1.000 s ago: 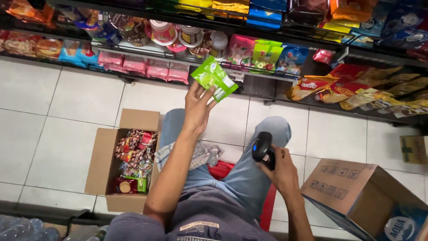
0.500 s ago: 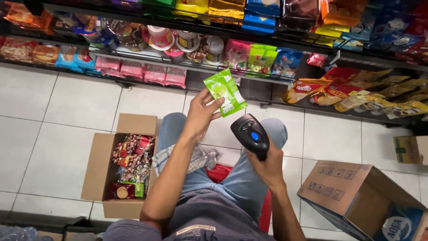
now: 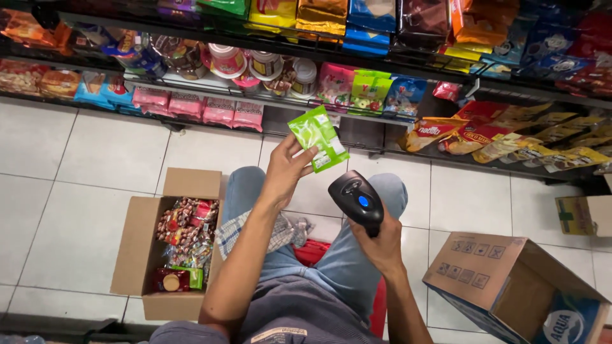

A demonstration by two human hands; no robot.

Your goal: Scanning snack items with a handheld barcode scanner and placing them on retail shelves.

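Above the knees, left hand (image 3: 285,171): fingers pinch the lower edge of a green packet (image 3: 318,137), held tilted with its back panel facing up. Right hand (image 3: 381,244): fist wrapped round the handle of a black scanner (image 3: 356,198), head just below and right of the packet, not touching it. Left forearm raised, elbow near the lap. Left of the packet, on the tiled floor: open cardboard box (image 3: 167,245) filled with wrapped sweets. Right of it: second carton (image 3: 513,288), cut off by the frame. Beyond the packet: shelves (image 3: 280,99) of snack bags and cups, none between scanner and packet.
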